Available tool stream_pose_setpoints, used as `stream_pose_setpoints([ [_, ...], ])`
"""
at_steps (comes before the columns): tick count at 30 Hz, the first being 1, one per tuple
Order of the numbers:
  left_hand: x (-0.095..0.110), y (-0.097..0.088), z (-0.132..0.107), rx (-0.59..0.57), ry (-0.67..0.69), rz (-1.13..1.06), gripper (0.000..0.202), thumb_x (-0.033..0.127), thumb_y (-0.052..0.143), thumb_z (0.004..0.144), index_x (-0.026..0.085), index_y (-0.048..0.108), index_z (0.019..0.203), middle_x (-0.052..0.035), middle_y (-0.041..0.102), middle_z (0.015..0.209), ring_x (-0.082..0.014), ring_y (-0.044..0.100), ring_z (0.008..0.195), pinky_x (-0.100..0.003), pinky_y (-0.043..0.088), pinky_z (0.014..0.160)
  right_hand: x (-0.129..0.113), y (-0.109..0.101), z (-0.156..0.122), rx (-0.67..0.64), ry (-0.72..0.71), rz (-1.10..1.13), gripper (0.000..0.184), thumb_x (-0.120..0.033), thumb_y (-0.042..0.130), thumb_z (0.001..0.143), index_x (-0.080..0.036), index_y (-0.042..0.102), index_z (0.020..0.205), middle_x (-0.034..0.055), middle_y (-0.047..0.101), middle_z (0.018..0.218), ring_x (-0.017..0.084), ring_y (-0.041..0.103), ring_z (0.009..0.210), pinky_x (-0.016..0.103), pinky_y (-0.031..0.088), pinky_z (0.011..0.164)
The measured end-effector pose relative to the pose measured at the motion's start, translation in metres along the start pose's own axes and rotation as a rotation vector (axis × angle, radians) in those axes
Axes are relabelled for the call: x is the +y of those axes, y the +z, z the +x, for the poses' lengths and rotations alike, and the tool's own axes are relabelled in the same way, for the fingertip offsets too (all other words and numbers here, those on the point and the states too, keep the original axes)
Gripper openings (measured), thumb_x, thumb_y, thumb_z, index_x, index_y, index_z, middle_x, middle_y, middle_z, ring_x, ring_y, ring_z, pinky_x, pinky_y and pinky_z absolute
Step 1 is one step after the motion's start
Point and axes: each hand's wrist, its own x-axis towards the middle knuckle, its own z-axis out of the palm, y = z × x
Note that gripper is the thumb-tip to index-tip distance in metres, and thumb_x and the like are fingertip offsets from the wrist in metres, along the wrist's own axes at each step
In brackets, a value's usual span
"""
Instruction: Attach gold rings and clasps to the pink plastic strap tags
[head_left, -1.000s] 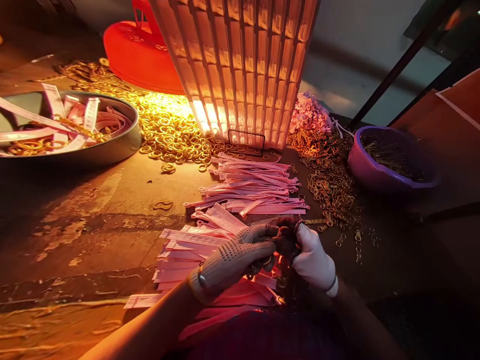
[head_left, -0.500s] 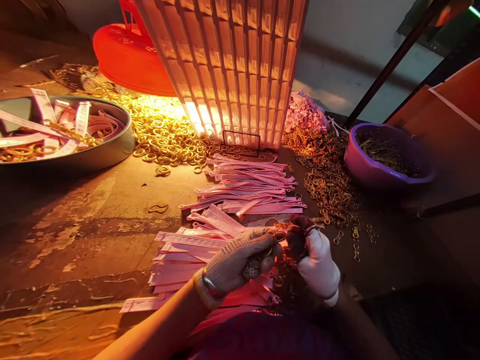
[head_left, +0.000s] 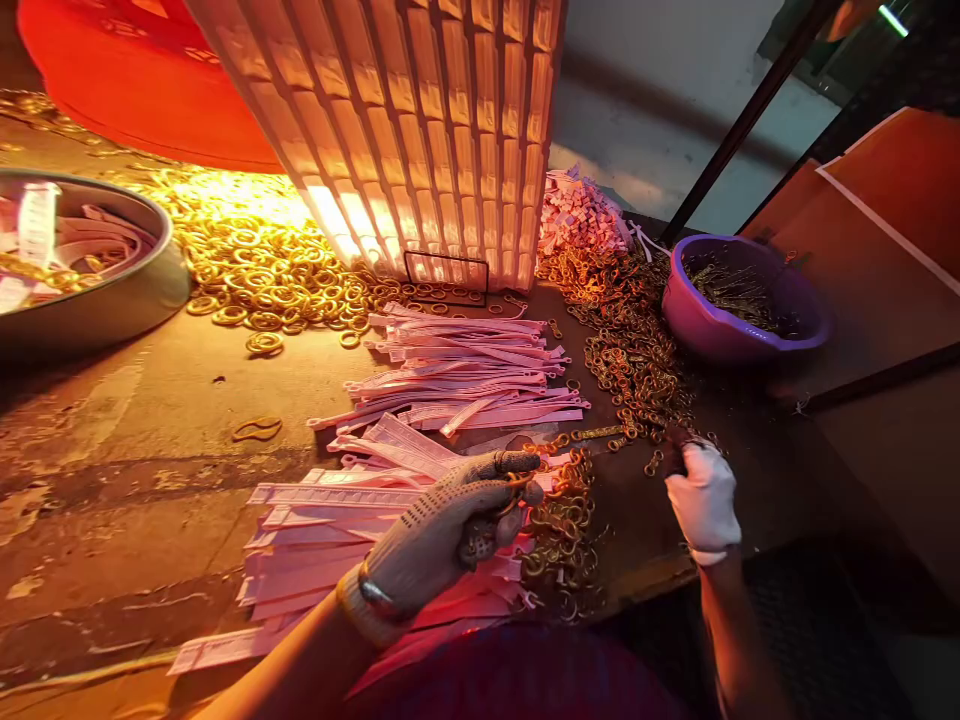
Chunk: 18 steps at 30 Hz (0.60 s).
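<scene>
My left hand, in a dotted knit glove, is curled with a small brass ring at its fingertips. It hovers over a layered stack of pale printed straps. Beside its fingers lies a heap of small brass links. Off to the right, my right hand, in a white glove with dark fingertips, is at the edge of a pile of brass chain links. Its fingers are bunched together; what they hold, if anything, is hidden.
More straps lie in rows below a tall ribbed panel. Brass rings are heaped under a red lamp shade. A metal basin stands left, a purple basin right. A pile of pale pieces sits behind.
My right hand has moved away from my left hand, rightward to the edge of the link pile. My left hand stays over the straps with the ring. The view has shifted slightly right.
</scene>
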Motion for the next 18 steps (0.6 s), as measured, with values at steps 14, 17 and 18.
stream_pose_setpoints([
  [14,-0.002,-0.002,-0.011,-0.045,-0.007,0.097,0.039,0.033,0.064,0.088,0.012,0.065,0.121,-0.0105,0.07,0.077,-0.0079,0.048,0.046,-0.018,0.028,0.039,-0.05,0.053,0.058,-0.361,0.186,-0.069,0.028,0.003,0.051,0.077,-0.009,0.065,0.098,0.018,0.068,0.091,0.024,0.068,0.081,0.029,0.048,0.069],
  [17,0.0,-0.007,-0.011,-0.039,-0.015,0.123,0.039,0.034,0.063,0.089,0.013,0.063,0.121,-0.0135,0.072,0.088,-0.0056,0.044,0.043,-0.018,0.024,0.038,-0.05,0.035,0.049,-0.317,0.123,0.041,0.035,0.003,0.047,0.076,-0.01,0.063,0.105,0.0185,0.069,0.101,0.025,0.067,0.093,0.033,0.051,0.081],
  [18,0.0,-0.007,-0.011,-0.035,-0.013,0.137,0.04,0.035,0.063,0.089,0.013,0.063,0.122,-0.0146,0.072,0.092,-0.0049,0.043,0.043,-0.018,0.024,0.037,-0.051,0.025,0.045,-0.295,0.088,0.104,0.036,0.001,0.045,0.079,-0.012,0.062,0.108,0.0166,0.069,0.104,0.024,0.067,0.096,0.033,0.051,0.085],
])
